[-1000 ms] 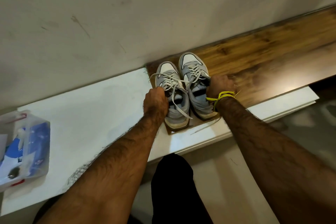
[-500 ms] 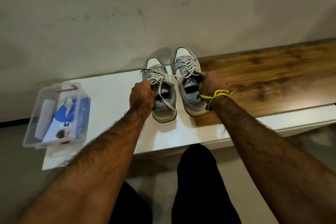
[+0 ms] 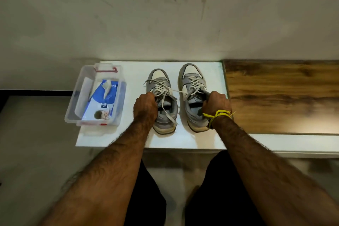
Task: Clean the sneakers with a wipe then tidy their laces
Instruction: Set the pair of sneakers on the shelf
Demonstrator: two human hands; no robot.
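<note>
Head view: left hand (image 3: 145, 105) & right hand (image 3: 216, 103) each have fingers curled round a sneaker collar; sneakers (image 3: 194, 97) sit side by side on white worktop (image 3: 183, 139), laces loose. Wipes pack (image 3: 102, 101) in clear tub w/ red clips, left. Best: set both flat, toes level, then free one hand for a wipe.

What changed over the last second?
Both sneakers slid left off the wooden board onto the white surface and now sit apart. Unchanged: left hand grips the left sneaker, right hand the right sneaker; laces loose.
</note>
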